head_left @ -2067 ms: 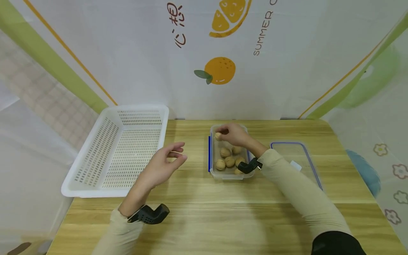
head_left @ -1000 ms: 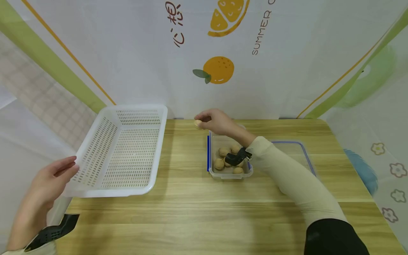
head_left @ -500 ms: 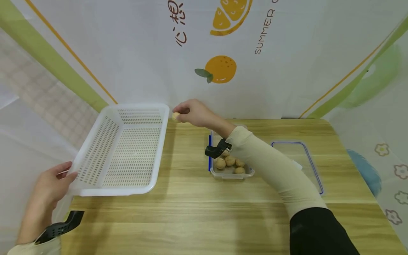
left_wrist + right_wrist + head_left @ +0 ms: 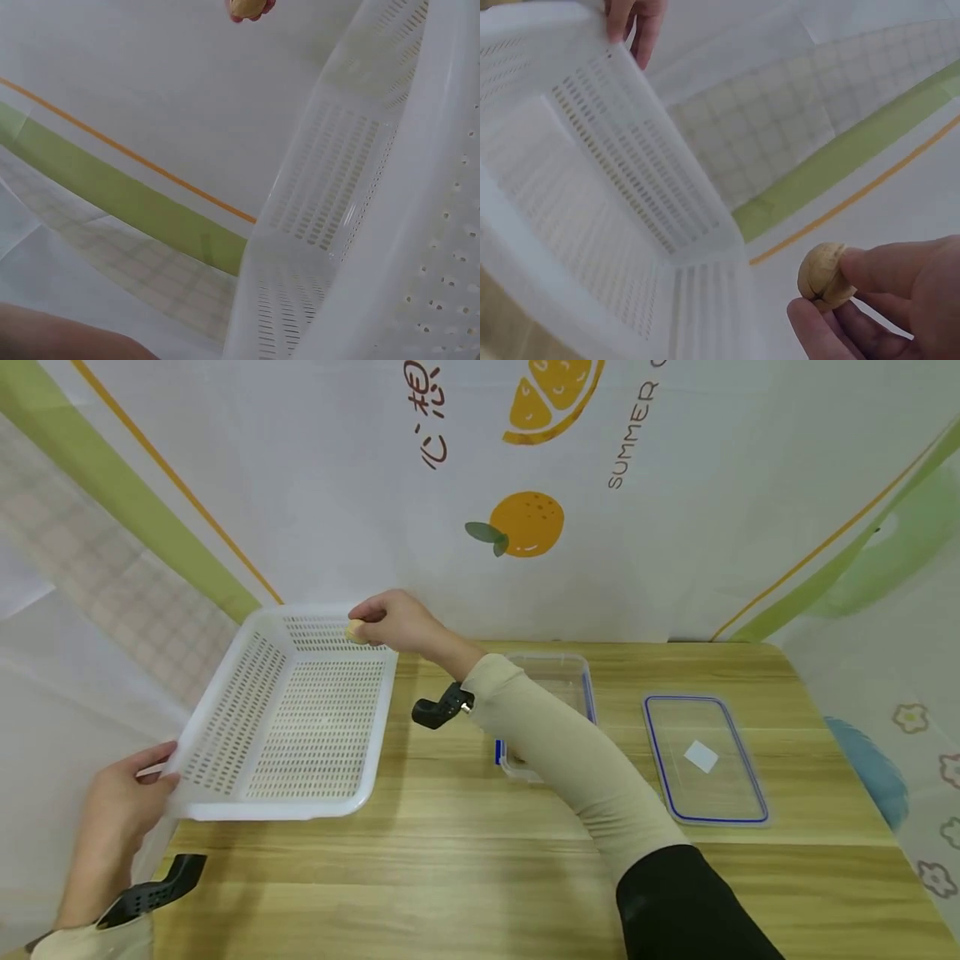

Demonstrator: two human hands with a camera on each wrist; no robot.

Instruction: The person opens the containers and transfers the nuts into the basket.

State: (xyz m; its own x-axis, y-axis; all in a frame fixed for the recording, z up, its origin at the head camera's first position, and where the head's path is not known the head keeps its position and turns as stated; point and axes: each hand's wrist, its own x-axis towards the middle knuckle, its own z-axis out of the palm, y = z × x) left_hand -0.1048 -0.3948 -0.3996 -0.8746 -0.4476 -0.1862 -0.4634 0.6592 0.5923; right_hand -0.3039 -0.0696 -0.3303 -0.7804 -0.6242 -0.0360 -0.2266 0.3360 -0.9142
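My right hand [image 4: 401, 622] pinches a walnut [image 4: 821, 277] between thumb and fingers, above the far right corner of a white plastic basket [image 4: 380, 727]. The basket has slotted walls and floor. On the left, my left hand [image 4: 123, 802] grips the basket's rim near its front left corner, thumb to the inside in the right wrist view. A clear plastic food container [image 4: 589, 693] stands right of the basket; my right sleeve covers most of it, and the walnuts in it are almost wholly hidden.
A clear lid with a blue seal [image 4: 705, 793] and a white label lies on the wooden table [image 4: 450, 877], right of the container. Behind the table hangs a white curtain [image 4: 660, 568] with printed fruit.
My right hand has taken a walnut out of the container and carried it left to the basket. My left hand has moved left and taken hold of the basket's rim.
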